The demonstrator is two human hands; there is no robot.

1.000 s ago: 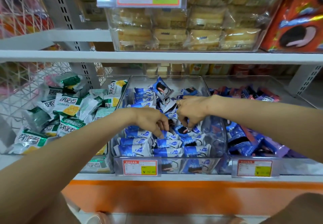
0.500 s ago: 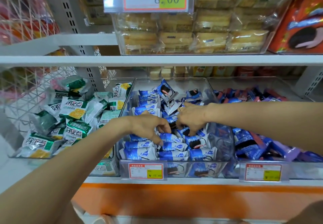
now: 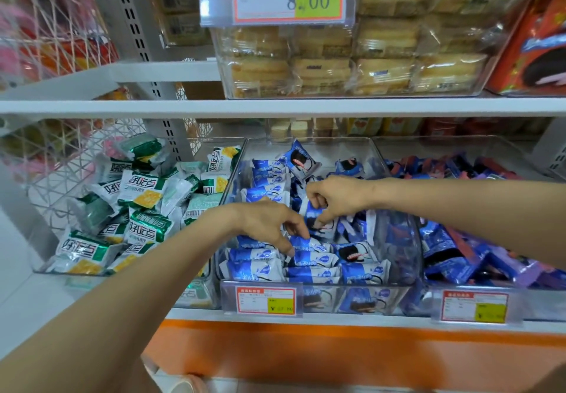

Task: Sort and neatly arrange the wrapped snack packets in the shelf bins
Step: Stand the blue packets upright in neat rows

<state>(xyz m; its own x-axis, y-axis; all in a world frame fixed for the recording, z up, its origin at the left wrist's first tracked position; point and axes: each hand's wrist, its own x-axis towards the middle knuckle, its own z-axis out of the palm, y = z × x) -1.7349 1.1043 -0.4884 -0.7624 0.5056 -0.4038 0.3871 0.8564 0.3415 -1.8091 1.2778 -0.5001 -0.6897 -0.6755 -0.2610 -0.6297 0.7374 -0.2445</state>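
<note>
At the near edge, a price tag (image 3: 266, 300) is clipped to the front of the clear middle bin (image 3: 343, 147). Just behind it, blue packets (image 3: 254, 267) lie in flat rows. The left hand (image 3: 266, 224) reaches down onto these rows, fingertips on one packet; whether it pinches it I cannot tell. Slightly farther in, the right hand (image 3: 340, 196) curls its thumb and fingers round a blue-and-white packet (image 3: 312, 213), holding it above the loose heap. Green packets (image 3: 144, 190) fill the left bin and purple-blue packets (image 3: 453, 251) the right. Above, on the upper shelf (image 3: 275, 106), sits a box of cakes (image 3: 352, 65).
</note>
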